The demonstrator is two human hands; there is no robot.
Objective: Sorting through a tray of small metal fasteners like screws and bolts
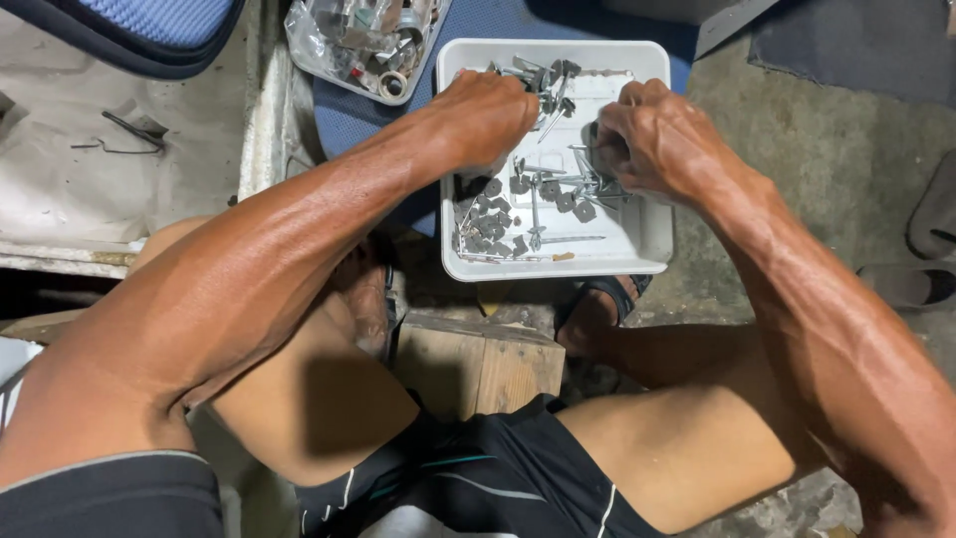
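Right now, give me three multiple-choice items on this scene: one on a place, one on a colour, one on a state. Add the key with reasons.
1. Where do the roofing nails lie?
A. In the white tray
B. On the wooden block
C. On the concrete floor

2. What colour is the mat under the tray?
A. Red
B. Blue
C. Yellow

3. What are the two hands doing?
A. Both resting on the knees
B. Both down inside the tray among the nails
C. One lifting the clear bag of parts

Key: 1 A, the nails are scattered on the tray's bottom. 2 B, blue shows around the tray's edges. 3 B, the left hand and right hand both reach into the tray.
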